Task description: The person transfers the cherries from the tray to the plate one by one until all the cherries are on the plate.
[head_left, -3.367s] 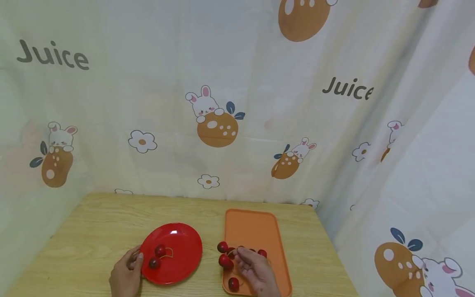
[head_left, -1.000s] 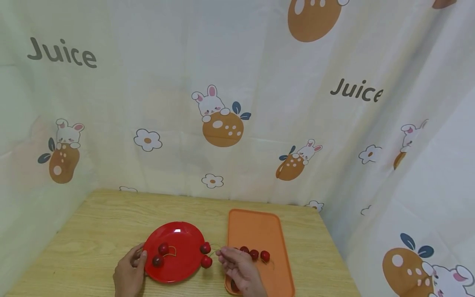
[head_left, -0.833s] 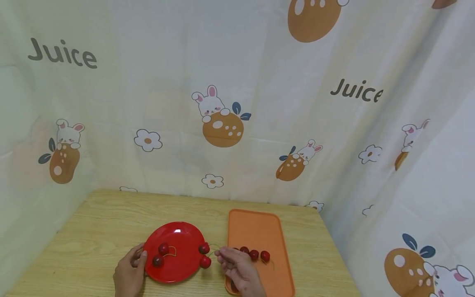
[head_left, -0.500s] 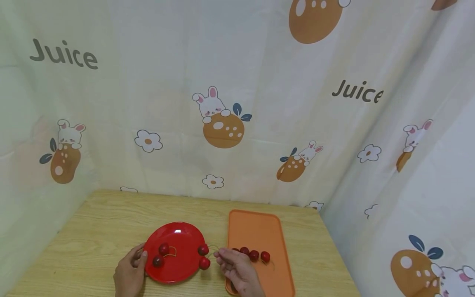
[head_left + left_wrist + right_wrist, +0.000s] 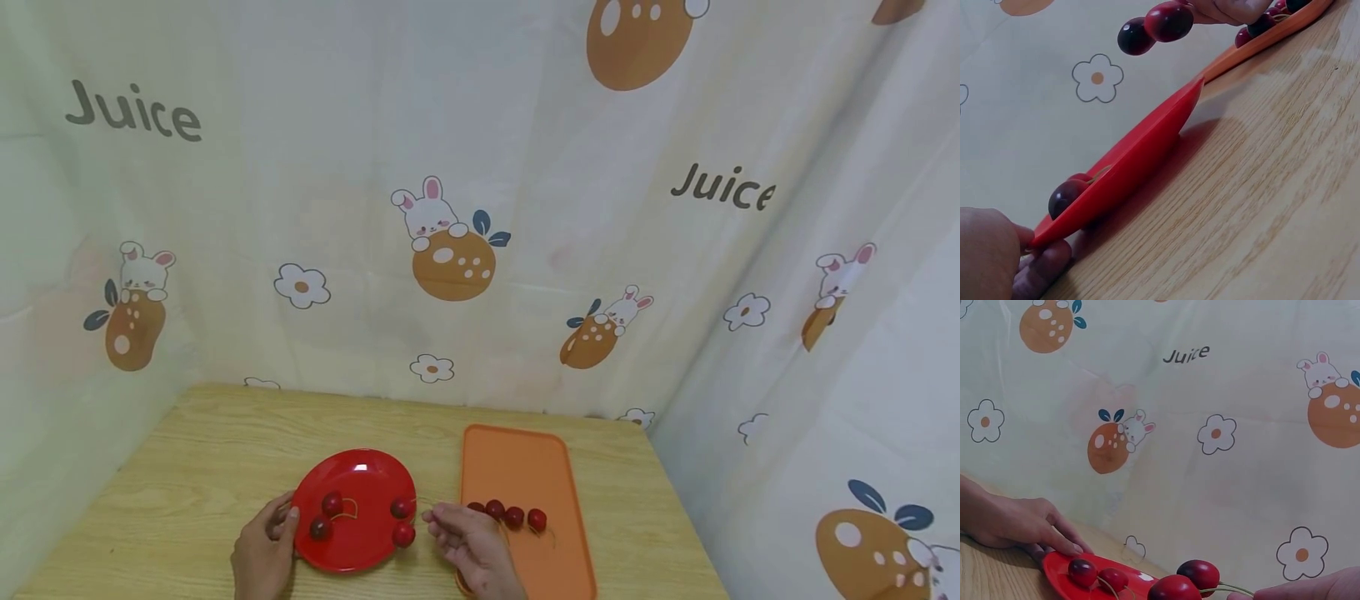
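Observation:
A red plate (image 5: 367,483) sits on the wooden table, and my left hand (image 5: 262,550) grips its left rim, thumb on top and fingers beneath. Two dark red cherries (image 5: 321,527) with joined stems lie on the plate's left part. My right hand (image 5: 476,546) pinches the thin stems of another pair of cherries (image 5: 403,534) between thumb and fingertips. In the left wrist view this held pair of cherries (image 5: 1169,22) hangs in the air, higher than the plate. From the head they appear over its right edge. The right wrist view shows their green stems (image 5: 1229,587) reaching the fingertips.
An orange tray (image 5: 517,462) lies right of the plate, bearing several more cherries (image 5: 514,517); my right hand hides its near left part. A printed curtain (image 5: 337,208) encloses the table (image 5: 225,450) at the back and sides.
My right hand has lifted the pair of cherries from over the tray and carried it left to the plate's right edge, drifting slightly further left lately. My left hand keeps its grip on the plate.

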Demonstrator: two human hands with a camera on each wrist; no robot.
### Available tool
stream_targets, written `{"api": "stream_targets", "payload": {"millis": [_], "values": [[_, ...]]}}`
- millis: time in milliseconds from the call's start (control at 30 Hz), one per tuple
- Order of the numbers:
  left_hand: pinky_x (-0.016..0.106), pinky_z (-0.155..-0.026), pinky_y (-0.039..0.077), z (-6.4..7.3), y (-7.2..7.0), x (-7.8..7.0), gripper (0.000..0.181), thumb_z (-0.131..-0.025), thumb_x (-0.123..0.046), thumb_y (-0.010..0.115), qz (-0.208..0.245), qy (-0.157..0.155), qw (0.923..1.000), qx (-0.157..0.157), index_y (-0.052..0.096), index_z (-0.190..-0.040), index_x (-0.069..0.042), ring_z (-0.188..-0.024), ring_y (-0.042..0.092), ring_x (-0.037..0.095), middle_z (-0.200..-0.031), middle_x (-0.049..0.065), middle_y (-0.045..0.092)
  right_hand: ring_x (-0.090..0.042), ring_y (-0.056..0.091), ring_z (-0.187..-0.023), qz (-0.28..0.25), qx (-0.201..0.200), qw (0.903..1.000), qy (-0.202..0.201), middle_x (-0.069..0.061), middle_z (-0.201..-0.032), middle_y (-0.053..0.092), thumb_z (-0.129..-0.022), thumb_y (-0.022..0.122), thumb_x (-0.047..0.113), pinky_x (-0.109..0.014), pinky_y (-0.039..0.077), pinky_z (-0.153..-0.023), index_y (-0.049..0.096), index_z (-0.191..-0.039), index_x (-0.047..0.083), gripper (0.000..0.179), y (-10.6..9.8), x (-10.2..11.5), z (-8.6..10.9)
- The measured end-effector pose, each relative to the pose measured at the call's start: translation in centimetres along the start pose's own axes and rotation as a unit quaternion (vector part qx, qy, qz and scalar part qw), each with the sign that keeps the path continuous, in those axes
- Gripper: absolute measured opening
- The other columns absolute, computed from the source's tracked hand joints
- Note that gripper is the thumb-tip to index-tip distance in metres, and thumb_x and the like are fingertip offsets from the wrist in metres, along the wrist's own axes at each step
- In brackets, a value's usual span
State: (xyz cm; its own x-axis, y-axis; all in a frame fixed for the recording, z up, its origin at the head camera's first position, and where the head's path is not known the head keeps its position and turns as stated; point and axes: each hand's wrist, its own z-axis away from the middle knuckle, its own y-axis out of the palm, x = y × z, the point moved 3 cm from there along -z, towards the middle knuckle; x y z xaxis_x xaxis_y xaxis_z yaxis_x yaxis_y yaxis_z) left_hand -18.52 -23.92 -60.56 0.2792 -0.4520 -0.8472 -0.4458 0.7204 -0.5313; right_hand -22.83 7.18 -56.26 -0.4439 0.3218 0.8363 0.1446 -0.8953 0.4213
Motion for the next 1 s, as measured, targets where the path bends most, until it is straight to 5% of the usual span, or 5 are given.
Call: {"api": "stream_targets", "payload": {"millis": [1000], "values": [[0.032,-0.081,0.049,-0.2,0.2,0.6,0.04,-0.111,-0.018,0.061,0.001,0.011,0.9999,0.001,0.064,-0.149,-0.005,-0.085,0.074,0.016,-0.129,0.027,0.076,-0.009,0.076,-0.083,0.011,-0.027,0.9996,0.005,-0.005,-0.097,0.084,-0.103,0.074,0.009,-0.021,0.056,-0.078,0.074,-0.126,-0.009,0.029,1.6,-1.7,-0.6]]}}
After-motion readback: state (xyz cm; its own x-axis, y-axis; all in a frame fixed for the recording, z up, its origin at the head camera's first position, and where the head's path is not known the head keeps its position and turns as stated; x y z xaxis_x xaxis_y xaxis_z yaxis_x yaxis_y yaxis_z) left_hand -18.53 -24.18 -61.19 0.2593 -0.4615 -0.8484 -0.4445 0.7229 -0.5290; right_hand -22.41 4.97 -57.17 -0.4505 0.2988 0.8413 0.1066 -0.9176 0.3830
